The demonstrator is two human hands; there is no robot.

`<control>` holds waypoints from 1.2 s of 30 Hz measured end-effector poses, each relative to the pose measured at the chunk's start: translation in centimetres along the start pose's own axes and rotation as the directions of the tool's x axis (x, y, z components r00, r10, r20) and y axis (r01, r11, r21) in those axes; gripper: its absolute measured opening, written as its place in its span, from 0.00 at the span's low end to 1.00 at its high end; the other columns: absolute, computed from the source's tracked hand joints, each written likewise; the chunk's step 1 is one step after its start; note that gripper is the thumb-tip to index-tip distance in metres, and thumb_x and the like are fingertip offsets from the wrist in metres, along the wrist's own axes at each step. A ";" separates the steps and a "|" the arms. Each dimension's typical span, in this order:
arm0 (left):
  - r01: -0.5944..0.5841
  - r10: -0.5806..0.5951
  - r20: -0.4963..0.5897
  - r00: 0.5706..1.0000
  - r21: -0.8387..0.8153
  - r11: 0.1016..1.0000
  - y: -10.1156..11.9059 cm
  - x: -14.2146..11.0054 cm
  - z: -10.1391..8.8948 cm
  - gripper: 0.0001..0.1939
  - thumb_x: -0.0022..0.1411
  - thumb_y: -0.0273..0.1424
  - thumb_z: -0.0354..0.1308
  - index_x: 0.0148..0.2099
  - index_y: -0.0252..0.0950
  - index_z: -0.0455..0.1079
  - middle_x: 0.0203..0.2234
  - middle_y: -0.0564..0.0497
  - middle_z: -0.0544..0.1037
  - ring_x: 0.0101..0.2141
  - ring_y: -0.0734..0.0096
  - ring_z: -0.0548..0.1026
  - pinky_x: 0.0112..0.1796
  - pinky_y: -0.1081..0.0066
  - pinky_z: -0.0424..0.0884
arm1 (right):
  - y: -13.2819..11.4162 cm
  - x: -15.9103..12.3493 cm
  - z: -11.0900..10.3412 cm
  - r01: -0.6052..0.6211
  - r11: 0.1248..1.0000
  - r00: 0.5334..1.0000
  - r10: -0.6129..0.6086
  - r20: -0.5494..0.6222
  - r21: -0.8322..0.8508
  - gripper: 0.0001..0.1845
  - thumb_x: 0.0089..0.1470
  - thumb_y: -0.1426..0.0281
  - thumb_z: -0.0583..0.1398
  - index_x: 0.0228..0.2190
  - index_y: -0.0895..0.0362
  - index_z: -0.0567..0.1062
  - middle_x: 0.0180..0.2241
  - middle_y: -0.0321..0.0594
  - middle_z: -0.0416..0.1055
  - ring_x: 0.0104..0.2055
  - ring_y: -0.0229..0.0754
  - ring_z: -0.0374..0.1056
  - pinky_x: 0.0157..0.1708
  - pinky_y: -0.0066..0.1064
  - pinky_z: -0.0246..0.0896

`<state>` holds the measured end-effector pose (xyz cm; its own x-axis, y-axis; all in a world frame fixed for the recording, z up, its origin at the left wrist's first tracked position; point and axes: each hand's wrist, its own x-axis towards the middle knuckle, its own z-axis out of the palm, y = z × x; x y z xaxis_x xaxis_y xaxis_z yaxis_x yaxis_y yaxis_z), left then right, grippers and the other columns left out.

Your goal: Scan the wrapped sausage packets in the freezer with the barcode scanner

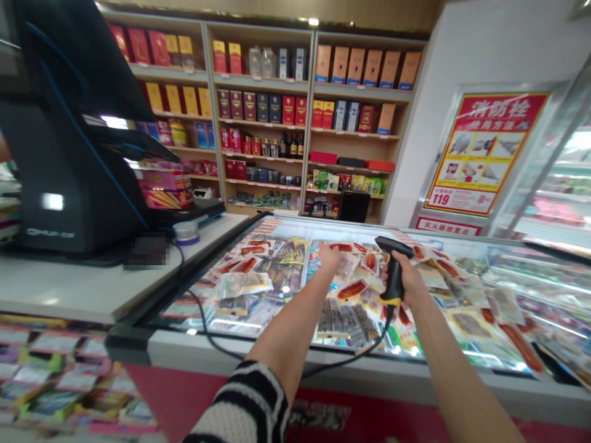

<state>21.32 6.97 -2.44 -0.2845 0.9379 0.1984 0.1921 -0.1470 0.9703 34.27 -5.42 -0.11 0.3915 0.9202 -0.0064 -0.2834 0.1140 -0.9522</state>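
My right hand (pixel 412 280) is wrapped round the grip of a black barcode scanner (pixel 395 271) with yellow trim, held upright over the display freezer (pixel 184 347). From the scanner's base a black cable (pixel 353 355) loops down and left along the freezer's front edge. My left hand (pixel 329 258) reaches to the middle of the freezer, beside a packet of red sausage (pixel 344 247) and a bluish package (pixel 314 253). Its fingers are hidden, so whether it grips anything does not show. Packed sausages (pixel 353 290) and other flat packets (pixel 244 283) lie around both hands.
On the left a white counter (pixel 60 292) carries a dark checkout terminal (pixel 69 154) and a roll of clear tape (pixel 186 232). Beyond the freezer stand shelves of boxes (pixel 263 107). A red and yellow poster (pixel 489 154) hangs at the right.
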 end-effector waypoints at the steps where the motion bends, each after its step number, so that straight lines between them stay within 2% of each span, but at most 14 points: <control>1: -0.029 0.028 0.032 0.999 0.037 0.999 0.0 -0.4 0.1 0.14 0.49 0.24 0.54 0.41 0.33 0.61 0.37 0.41 0.71 0.41 0.61 0.70 0.41 0.67 0.62 | 0.2 -0.2 0.6 -0.011 1.000 1.000 0.011 0.010 0.001 0.12 0.44 0.61 0.56 0.21 0.58 0.65 0.14 0.33 0.65 0.13 0.33 0.60 0.11 0.23 0.56; 4: -0.130 0.117 0.096 0.989 0.145 0.981 0.2 -0.6 -1.3 0.19 0.48 0.27 0.56 0.45 0.31 0.60 0.44 0.37 0.67 0.48 0.59 0.64 0.46 0.67 0.58 | 1.0 -0.8 2.4 -0.065 0.998 0.995 0.064 0.082 0.017 0.12 0.44 0.60 0.56 0.22 0.58 0.65 0.14 0.32 0.64 0.13 0.33 0.60 0.10 0.23 0.56; 6: -0.187 0.161 0.129 0.978 0.228 0.955 0.1 0.6 -4.4 0.23 0.47 0.30 0.57 0.47 0.30 0.59 0.48 0.35 0.63 0.51 0.59 0.60 0.49 0.68 0.54 | 1.6 -1.2 3.6 -0.083 0.996 0.988 0.078 0.134 0.034 0.12 0.44 0.60 0.56 0.23 0.57 0.65 0.14 0.32 0.64 0.13 0.33 0.60 0.10 0.23 0.56; 9: -0.236 0.170 0.196 0.966 0.396 0.887 -0.6 3.4 -12.1 0.26 0.38 0.28 0.62 0.44 0.34 0.63 0.49 0.40 0.64 0.51 0.58 0.59 0.49 0.69 0.53 | 2.3 -1.6 5.3 -0.100 0.994 0.976 0.088 0.200 0.049 0.12 0.44 0.61 0.57 0.24 0.57 0.65 0.14 0.32 0.65 0.13 0.32 0.60 0.11 0.23 0.57; 12: -0.225 0.065 0.278 0.958 0.594 0.773 -1.9 5.0 -20.3 0.23 0.25 0.26 0.66 0.32 0.38 0.68 0.40 0.46 0.72 0.46 0.53 0.65 0.46 0.64 0.57 | 3.1 -1.9 7.0 -0.108 0.994 0.964 0.099 0.246 0.023 0.13 0.44 0.60 0.56 0.23 0.58 0.65 0.14 0.32 0.64 0.13 0.32 0.59 0.10 0.22 0.55; 14: -0.231 0.007 0.311 0.950 0.689 0.687 -3.0 4.6 -23.9 0.22 0.20 0.29 0.67 0.26 0.37 0.68 0.35 0.44 0.74 0.43 0.49 0.67 0.44 0.60 0.58 | 3.8 -2.0 8.1 -0.108 0.994 0.961 0.103 0.257 0.003 0.13 0.44 0.60 0.56 0.22 0.58 0.64 0.13 0.32 0.64 0.12 0.32 0.59 0.09 0.22 0.54; 15: -0.242 -0.001 0.318 0.948 0.723 0.647 -3.6 4.1 -24.8 0.23 0.19 0.30 0.67 0.26 0.36 0.69 0.35 0.42 0.74 0.43 0.46 0.67 0.44 0.56 0.58 | 4.2 -2.1 8.7 -0.111 0.994 0.961 0.108 0.256 -0.004 0.13 0.44 0.61 0.56 0.22 0.58 0.64 0.13 0.32 0.64 0.12 0.32 0.59 0.09 0.22 0.54; 18: -0.308 0.047 0.338 0.940 0.781 0.543 -4.8 2.6 -25.0 0.27 0.20 0.31 0.67 0.31 0.36 0.70 0.39 0.39 0.72 0.46 0.41 0.63 0.45 0.50 0.52 | 5.0 -2.2 9.8 -0.122 0.992 0.960 0.124 0.251 -0.023 0.13 0.43 0.61 0.57 0.21 0.58 0.64 0.13 0.32 0.63 0.12 0.32 0.59 0.09 0.23 0.55; 23: -0.424 0.224 0.360 0.906 0.793 0.438 -4.5 2.6 -22.6 0.21 0.39 0.27 0.59 0.40 0.37 0.67 0.43 0.41 0.70 0.50 0.49 0.58 0.50 0.49 0.41 | 4.4 -2.8 9.6 -0.099 0.993 0.963 0.110 0.246 -0.058 0.12 0.45 0.61 0.56 0.22 0.58 0.64 0.13 0.32 0.63 0.13 0.32 0.60 0.09 0.22 0.54; 25: -0.490 0.325 0.382 0.865 0.782 0.386 -3.7 3.3 -21.9 0.23 0.42 0.24 0.56 0.44 0.38 0.64 0.44 0.43 0.69 0.51 0.53 0.57 0.51 0.50 0.37 | 3.6 -3.2 9.2 -0.125 0.989 0.954 0.142 0.264 -0.081 0.12 0.46 0.61 0.55 0.22 0.58 0.65 0.13 0.32 0.63 0.12 0.32 0.59 0.10 0.22 0.54; 29: -0.633 0.496 0.467 0.732 0.735 0.242 -1.9 4.5 -20.3 0.25 0.42 0.24 0.54 0.46 0.40 0.63 0.43 0.45 0.70 0.49 0.55 0.59 0.51 0.50 0.34 | 2.5 -4.1 8.8 -0.165 0.973 0.913 0.213 0.347 -0.163 0.13 0.46 0.60 0.54 0.22 0.58 0.65 0.13 0.32 0.63 0.12 0.32 0.58 0.09 0.22 0.53; 32: -0.671 0.502 0.510 0.698 0.711 0.210 -1.1 5.1 -19.1 0.25 0.42 0.24 0.55 0.46 0.41 0.62 0.43 0.46 0.70 0.49 0.55 0.58 0.51 0.50 0.33 | 2.3 -4.6 8.8 -0.111 0.972 0.895 0.188 0.404 -0.207 0.12 0.46 0.61 0.55 0.23 0.59 0.65 0.14 0.32 0.64 0.12 0.31 0.59 0.10 0.22 0.52; 36: -0.666 0.483 0.516 0.707 0.716 0.210 -0.8 5.3 -18.0 0.25 0.42 0.26 0.55 0.47 0.43 0.62 0.43 0.48 0.70 0.49 0.57 0.58 0.51 0.51 0.33 | 2.6 -4.8 8.7 -0.048 0.973 0.896 0.143 0.420 -0.227 0.13 0.46 0.61 0.55 0.23 0.59 0.65 0.14 0.32 0.65 0.12 0.31 0.59 0.10 0.21 0.52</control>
<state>2.79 6.44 0.37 0.3763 0.7543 0.5380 0.9021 -0.4306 -0.0273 24.10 -6.26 0.13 -0.0574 0.9983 -0.0131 -0.0959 -0.0186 -0.9952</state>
